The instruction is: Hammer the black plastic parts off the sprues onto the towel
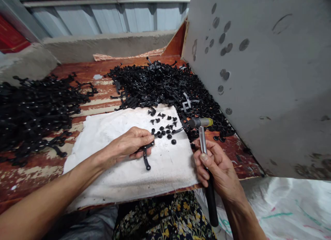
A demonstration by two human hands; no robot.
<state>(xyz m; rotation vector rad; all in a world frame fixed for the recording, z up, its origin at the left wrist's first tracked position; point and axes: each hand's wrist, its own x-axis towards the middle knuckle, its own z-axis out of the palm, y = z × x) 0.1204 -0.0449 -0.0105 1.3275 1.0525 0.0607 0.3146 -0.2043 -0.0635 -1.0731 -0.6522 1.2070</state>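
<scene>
My left hand (136,142) pinches a black plastic bracket (146,158) over the white cloth (103,178). One curved arm of the bracket hangs down below my fingers. Just right of that hand, several small round-headed black plugs (169,136) lie loose on the cloth. My right hand (213,164) is wrapped round a small mallet (203,140), upright at the cloth's right edge. The mallet has a metal shaft, a black grip and a head with one dark and one yellow face. It is apart from the bracket.
A large heap of black plastic parts (155,83) lies behind the cloth, a second heap of linked brackets (36,112) at the left. A grey spotted panel (258,78) walls off the right side. The worn red-brown table (95,86) ends against a concrete ledge (108,45).
</scene>
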